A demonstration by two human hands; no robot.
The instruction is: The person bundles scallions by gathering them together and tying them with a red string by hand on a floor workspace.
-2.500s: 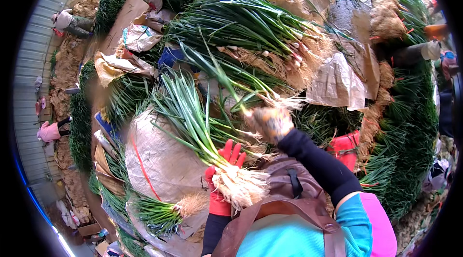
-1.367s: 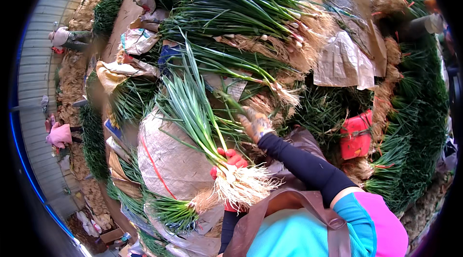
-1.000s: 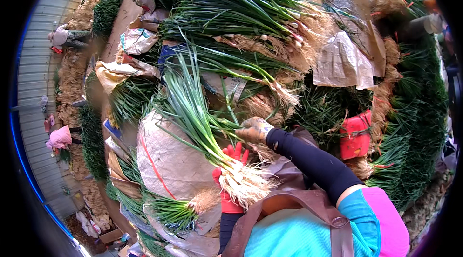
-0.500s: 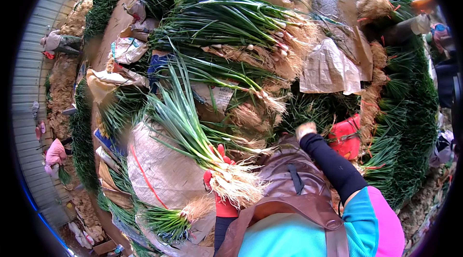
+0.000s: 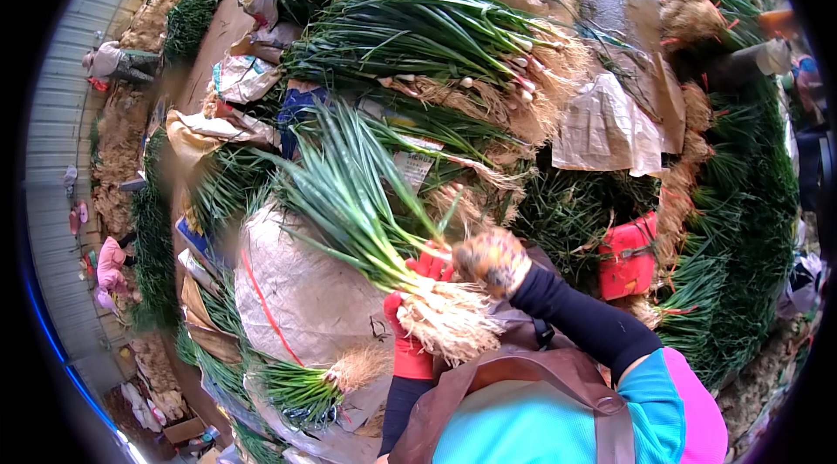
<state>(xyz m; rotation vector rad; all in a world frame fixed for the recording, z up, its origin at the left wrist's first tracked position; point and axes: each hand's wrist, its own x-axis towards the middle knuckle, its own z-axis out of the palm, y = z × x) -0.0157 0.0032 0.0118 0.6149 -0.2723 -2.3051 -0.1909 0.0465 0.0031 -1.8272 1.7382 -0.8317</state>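
Left hand (image 5: 408, 346), red-gloved: curled round the base of a green onion bunch (image 5: 370, 246), leaves fanned up-left over a pale sack (image 5: 301, 290). Gripping near the roots presumably keeps the bases level and the tops free. Right hand (image 5: 495, 264), patterned glove, is just beside the bunch's root end; blurred, so I cannot tell whether it pinches a stalk. Onion pile (image 5: 427, 37) beyond: roots all rightward, probably for easy reach. Left palm hidden behind the roots.
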